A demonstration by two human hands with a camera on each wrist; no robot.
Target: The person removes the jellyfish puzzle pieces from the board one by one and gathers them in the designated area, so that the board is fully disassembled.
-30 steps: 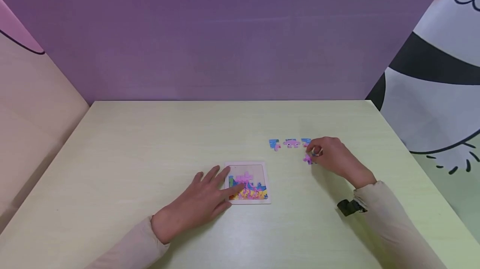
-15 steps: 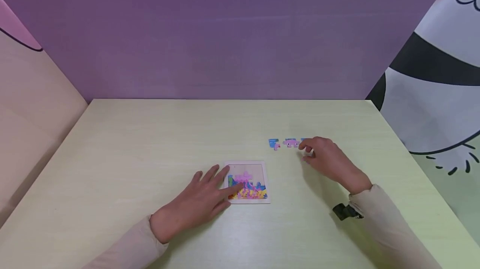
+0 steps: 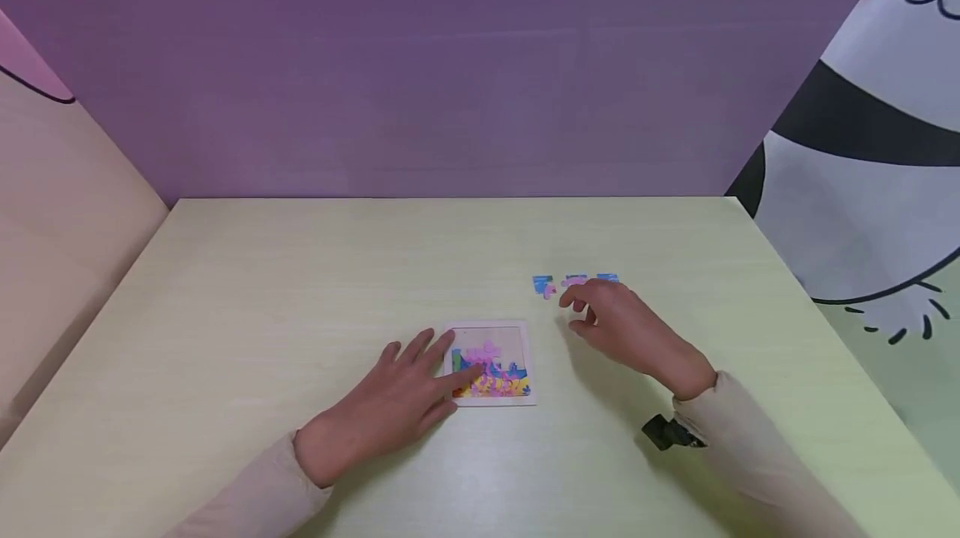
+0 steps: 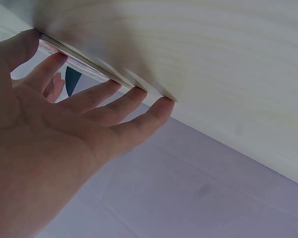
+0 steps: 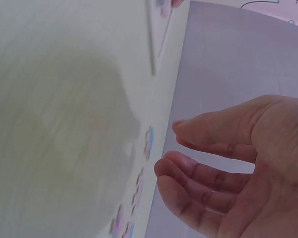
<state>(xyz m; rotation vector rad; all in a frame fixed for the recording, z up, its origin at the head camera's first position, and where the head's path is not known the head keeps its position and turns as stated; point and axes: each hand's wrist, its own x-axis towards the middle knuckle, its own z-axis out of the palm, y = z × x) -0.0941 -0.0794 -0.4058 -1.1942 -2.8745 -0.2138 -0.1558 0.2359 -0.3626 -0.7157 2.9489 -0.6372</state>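
Note:
My left hand [image 3: 382,413] rests with fingers spread at the left edge of a square puzzle tray [image 3: 495,401], its index finger lying over the partly filled picture. In the left wrist view, fingertips [image 4: 164,103] touch the tabletop beside the tray. My right hand [image 3: 630,330] hovers over the table to the right, thumb and loosely bent fingers apart with nothing between them. Near its fingertips lie a blue-and-pink puzzle piece [image 3: 543,285], a pink piece [image 3: 573,281] and a blue piece [image 3: 607,277] in a row. Another pinkish piece [image 5: 117,223] shows in the right wrist view, hidden by the hand in the head view.
The pale wooden tabletop [image 3: 300,271] ends at a purple wall [image 3: 450,63] at the back. A panel with a black-and-white cartoon animal [image 3: 862,213] stands at the right. A black strap piece [image 3: 667,432] hangs at the right wrist.
My right hand has moved left from above the pink piece at the right, its pinched fingers spreading apart, to near the row's left end. My left hand has stayed on the tray.

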